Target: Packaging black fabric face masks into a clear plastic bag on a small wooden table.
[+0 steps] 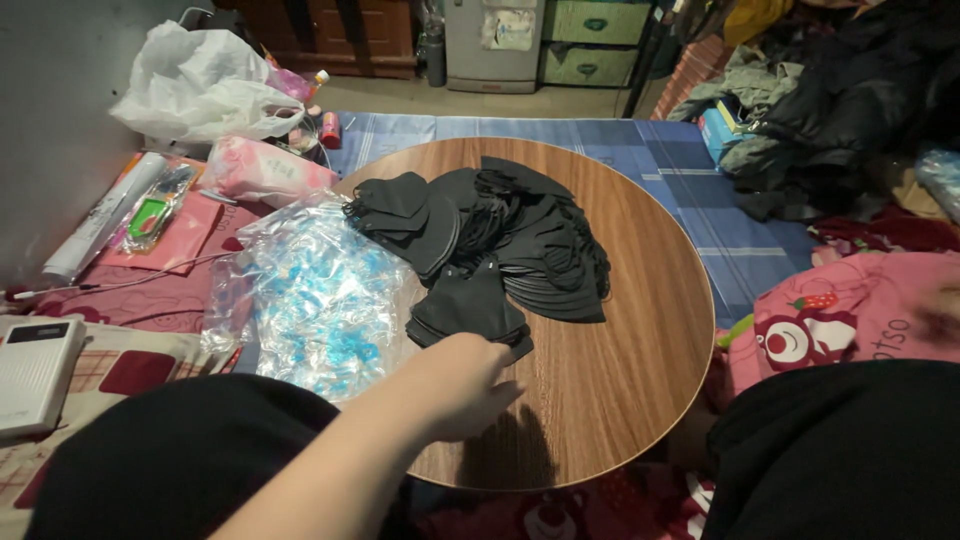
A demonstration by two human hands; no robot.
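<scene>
Black-clad knees frame the view. The left hand reaches over the round wood-grain desk, fingers curled on the nearest black fabric face mask; grip hidden. Crinkled clear plastic bags lie left, blue striped mat beyond.

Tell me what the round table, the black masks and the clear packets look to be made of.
Round table: wood or wood-look laminate, by the brown grain lines and soft sheen.
Black masks: matte, soft fabric, likely non-woven; they fold and pile limply.
Clear packets: thin glossy plastic film, crinkled, glinting, see-through with blue inside.
</scene>
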